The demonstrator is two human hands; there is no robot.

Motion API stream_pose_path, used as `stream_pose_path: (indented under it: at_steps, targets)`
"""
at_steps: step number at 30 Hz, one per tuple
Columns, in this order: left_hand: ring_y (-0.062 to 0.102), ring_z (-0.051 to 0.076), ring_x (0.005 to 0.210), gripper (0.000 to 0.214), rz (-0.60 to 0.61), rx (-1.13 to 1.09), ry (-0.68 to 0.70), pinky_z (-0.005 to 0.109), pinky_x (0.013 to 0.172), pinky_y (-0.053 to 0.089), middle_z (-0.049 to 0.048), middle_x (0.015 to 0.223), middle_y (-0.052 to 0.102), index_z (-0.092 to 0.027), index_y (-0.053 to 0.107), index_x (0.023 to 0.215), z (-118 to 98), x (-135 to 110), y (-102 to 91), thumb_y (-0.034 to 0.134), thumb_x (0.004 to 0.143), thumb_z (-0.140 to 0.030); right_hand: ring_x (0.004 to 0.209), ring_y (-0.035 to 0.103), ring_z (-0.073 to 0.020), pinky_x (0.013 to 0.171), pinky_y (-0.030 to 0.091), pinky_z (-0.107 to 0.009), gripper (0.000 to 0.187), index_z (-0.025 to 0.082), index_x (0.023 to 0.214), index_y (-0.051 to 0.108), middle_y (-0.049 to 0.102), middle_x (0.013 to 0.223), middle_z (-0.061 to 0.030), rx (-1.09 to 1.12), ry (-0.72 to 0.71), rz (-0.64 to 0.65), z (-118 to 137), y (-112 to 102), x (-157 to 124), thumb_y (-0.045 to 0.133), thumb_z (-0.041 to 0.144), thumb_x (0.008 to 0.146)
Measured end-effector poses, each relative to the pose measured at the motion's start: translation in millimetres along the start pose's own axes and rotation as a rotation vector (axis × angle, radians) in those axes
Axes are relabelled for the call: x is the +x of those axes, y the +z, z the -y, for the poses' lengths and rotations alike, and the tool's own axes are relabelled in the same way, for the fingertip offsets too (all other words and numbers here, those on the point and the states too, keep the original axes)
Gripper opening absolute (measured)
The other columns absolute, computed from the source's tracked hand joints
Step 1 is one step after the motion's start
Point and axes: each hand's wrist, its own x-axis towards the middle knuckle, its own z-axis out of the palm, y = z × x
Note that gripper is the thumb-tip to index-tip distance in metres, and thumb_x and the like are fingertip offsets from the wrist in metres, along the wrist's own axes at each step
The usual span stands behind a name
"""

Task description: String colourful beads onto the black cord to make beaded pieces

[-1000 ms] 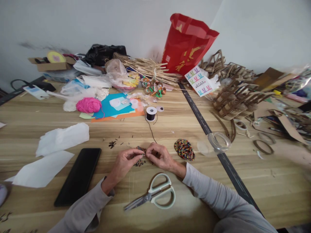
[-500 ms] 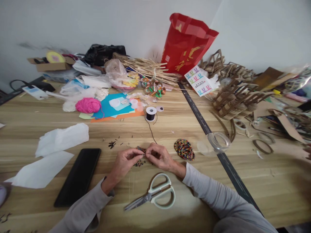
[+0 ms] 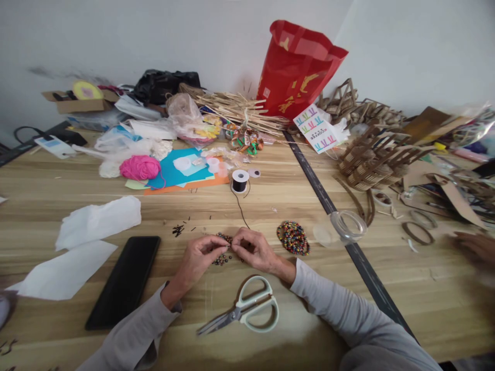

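Note:
My left hand (image 3: 201,257) and my right hand (image 3: 255,250) meet over a small pile of dark, multicoloured beads (image 3: 221,260). Thumb and fingers are pinched on both sides, the tips almost touching. A thin black cord (image 3: 241,210) runs from a white spool (image 3: 240,181) to my right hand, which is closed on it. Whatever sits in the left pinch is too small to make out. Coiled strings of colourful beads (image 3: 293,238) lie right of my right hand. Scissors with pale green handles (image 3: 247,309) rest below the hands, blades toward the left.
A black phone-like slab (image 3: 124,283) and white paper sheets (image 3: 98,221) lie left. Short black bits (image 3: 178,230) are scattered nearby. Clear tape rolls (image 3: 348,226) and small woven baskets (image 3: 371,159) stand right. Another person's hand (image 3: 477,247) is at the right edge. Pink yarn (image 3: 139,168) lies behind.
The other person's hand has come further in from the right edge, over the table. My own hands keep nearly the same place and pinch.

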Motion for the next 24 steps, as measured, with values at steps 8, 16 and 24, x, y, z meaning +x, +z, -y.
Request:
stream_pose_path:
  at_steps: [8,16,24]
  targets:
    - [0.064,0.016,0.067,0.009,0.015,0.007,0.000,0.024,0.062,0.051,0.0046,0.073,0.073,-0.016,0.072,0.075,0.4,-0.1,0.8,0.067,0.070,-0.022,0.066,0.052,-0.0140,0.062,0.043,-0.025,0.020,0.016,0.077,0.058,0.057,0.071,-0.0038,-0.009,0.004,0.007,-1.1,0.6,-0.1,0.052,0.030,0.090]
    - [0.064,0.016,0.065,0.008,0.010,0.016,-0.020,0.024,0.060,0.051,0.0039,0.071,0.072,-0.016,0.072,0.073,-1.1,0.0,1.3,0.068,0.068,-0.021,0.067,0.053,-0.0142,0.062,0.043,-0.026,0.020,0.016,0.078,0.059,0.058,0.072,-0.0044,-0.017,0.000,0.020,-1.5,0.2,-0.7,0.052,0.031,0.090]
    - [0.065,0.016,0.066,0.007,0.004,0.007,-0.031,0.024,0.062,0.052,0.0037,0.072,0.072,-0.016,0.071,0.073,0.0,-0.7,0.7,0.068,0.067,-0.020,0.069,0.053,-0.0143,0.064,0.043,-0.026,0.016,0.016,0.080,0.059,0.058,0.074,-0.0045,-0.013,-0.008,0.021,-4.4,0.2,-1.3,0.053,0.027,0.089]
